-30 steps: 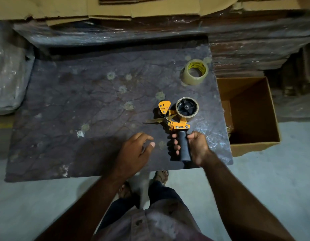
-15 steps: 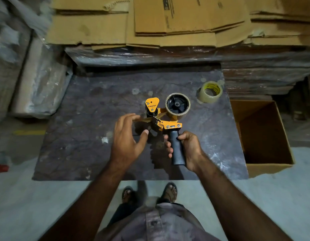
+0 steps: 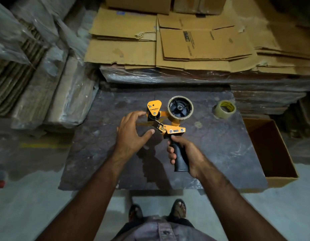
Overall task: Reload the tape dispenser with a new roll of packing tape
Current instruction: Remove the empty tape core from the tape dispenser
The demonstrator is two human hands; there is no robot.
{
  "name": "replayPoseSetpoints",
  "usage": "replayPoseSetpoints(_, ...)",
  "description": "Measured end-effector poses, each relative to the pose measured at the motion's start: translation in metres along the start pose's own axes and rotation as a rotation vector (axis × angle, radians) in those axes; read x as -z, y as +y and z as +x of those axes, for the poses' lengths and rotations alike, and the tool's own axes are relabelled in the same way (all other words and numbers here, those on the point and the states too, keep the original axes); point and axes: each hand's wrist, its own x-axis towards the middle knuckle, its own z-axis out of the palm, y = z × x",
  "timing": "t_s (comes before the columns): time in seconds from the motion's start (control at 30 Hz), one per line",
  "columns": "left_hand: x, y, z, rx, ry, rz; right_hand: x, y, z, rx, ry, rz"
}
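An orange tape dispenser (image 3: 169, 119) with a black handle is held above the dark table (image 3: 220, 153), its black hub ringed by a thin, nearly spent roll. My right hand (image 3: 183, 153) is wrapped around the handle. My left hand (image 3: 133, 133) hovers open just left of the dispenser's front, fingertips close to the orange guard plate and black roller, thumb near the toothed blade. A fresh roll of clear packing tape (image 3: 224, 109) with a yellow core lies flat on the table at the back right, apart from both hands.
An open cardboard box (image 3: 281, 178) stands on the floor against the table's right side. Flattened cartons (image 3: 194, 42) are stacked on a wrapped pallet behind the table. Plastic-wrapped bundles (image 3: 51, 94) lie to the left. My sandalled feet stand at the near edge.
My right hand has lifted the dispenser off the table and nearer to me. My left hand rose from the tabletop toward the dispenser's front. The camera tilted up, showing more cartons.
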Motion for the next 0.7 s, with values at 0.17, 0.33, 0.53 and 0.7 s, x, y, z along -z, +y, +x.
replayPoseSetpoints(0.17, 0.016, -0.011, 0.006, -0.117, -0.053, -0.105, -0.018, 0.014, -0.011, 0.155, 0.121, -0.116)
replayPoseSetpoints(0.33, 0.026, -0.006, 0.005, -0.17, -0.096, -0.161, -0.029, 0.021, -0.028, 0.199, 0.218, -0.145)
replayPoseSetpoints(0.53, 0.033, -0.003, 0.018, -0.159, -0.16, -0.306, -0.041, 0.018, -0.042, 0.215, 0.257, -0.149)
replayPoseSetpoints(0.7, 0.044, 0.011, 0.027, -0.301, -0.204, -0.377, -0.035, 0.016, -0.052, 0.153, 0.203, -0.079)
